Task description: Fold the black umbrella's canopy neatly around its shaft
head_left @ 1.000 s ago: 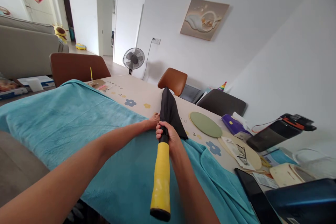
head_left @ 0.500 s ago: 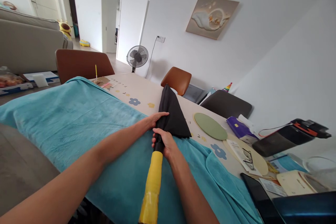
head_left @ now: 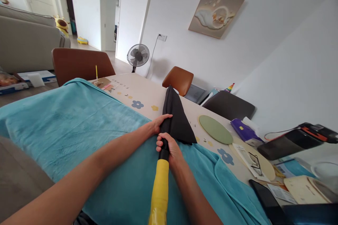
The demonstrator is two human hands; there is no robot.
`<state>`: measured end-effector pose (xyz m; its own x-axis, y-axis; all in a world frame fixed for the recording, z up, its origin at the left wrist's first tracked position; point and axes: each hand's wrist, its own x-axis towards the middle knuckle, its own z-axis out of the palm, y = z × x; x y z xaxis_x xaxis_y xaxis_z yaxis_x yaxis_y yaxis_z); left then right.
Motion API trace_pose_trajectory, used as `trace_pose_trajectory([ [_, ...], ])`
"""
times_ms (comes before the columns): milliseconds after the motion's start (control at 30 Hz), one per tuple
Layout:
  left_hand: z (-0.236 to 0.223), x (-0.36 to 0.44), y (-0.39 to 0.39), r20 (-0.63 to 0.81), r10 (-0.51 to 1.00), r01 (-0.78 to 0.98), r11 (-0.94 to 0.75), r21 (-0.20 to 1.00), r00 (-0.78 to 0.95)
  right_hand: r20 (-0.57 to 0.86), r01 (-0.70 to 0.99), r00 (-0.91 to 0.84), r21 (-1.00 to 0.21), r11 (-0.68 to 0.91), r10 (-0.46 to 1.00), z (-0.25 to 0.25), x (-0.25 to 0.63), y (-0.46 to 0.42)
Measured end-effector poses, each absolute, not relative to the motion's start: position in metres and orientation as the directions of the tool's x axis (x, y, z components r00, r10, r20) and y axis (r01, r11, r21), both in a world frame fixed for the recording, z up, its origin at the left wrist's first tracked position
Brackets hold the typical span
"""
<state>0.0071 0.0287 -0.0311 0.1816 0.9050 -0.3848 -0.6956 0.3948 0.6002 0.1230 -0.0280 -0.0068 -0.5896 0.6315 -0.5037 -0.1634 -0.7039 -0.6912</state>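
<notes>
A black umbrella (head_left: 177, 119) with a thick yellow handle (head_left: 160, 186) points away from me, its fabric gathered but with one loose fold flaring to the right. My left hand (head_left: 161, 122) is closed on the fabric from the left, thumb along the top; its other fingers are hidden behind. Just below it, my right hand (head_left: 169, 146) wraps its fingers round the narrow black part above the handle. Under both hands a turquoise blanket (head_left: 113, 112) is spread over the near side of the table and hangs off its edge.
On the table (head_left: 148, 88), right of the umbrella, are a green round mat (head_left: 215, 129), a purple tissue pack (head_left: 244, 130), glasses (head_left: 255, 163), a dark bottle (head_left: 293, 142) and a phone (head_left: 266, 197). Chairs (head_left: 83, 65) and a fan (head_left: 138, 55) stand beyond.
The view has shifted slightly, and the umbrella and both hands appear a little farther right and lower. Both hands keep hold of the umbrella.
</notes>
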Motion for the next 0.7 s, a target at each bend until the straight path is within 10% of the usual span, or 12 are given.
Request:
trace_pose_trajectory([
  [700, -0.032, 0.027, 0.039, -0.260, 0.964, -0.323, 0.226, 0.919, -0.065, -0.500, -0.047, -0.382, -0.830, -0.556, 0.777, -0.021, 0.140, 0.008],
])
